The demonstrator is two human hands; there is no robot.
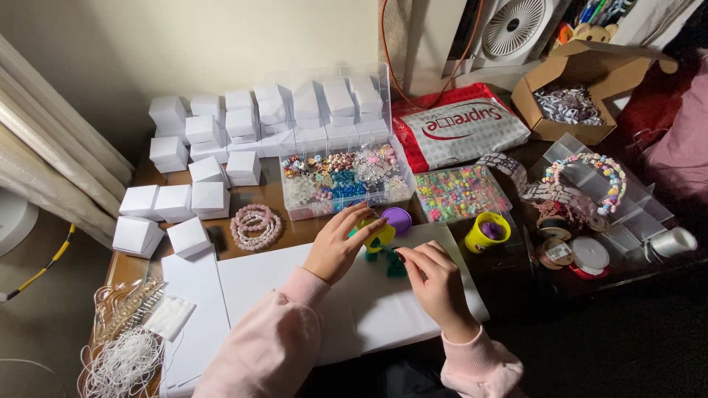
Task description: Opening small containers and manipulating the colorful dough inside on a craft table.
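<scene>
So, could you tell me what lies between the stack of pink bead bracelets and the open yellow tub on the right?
In the head view, the left hand, on a small yellow tub, and a purple lid lie between the bracelets and the open yellow tub.

Single head-worn view, looking steeply down and forward over a brown wooden desk [284,232] from close above. Facing the pale wall beyond the desk's far edge. Near enough for pink-sleeved forearms to enter from the bottom edge below the desk's middle. Desk tilted slightly in frame, its right end falling into shadow.
</scene>
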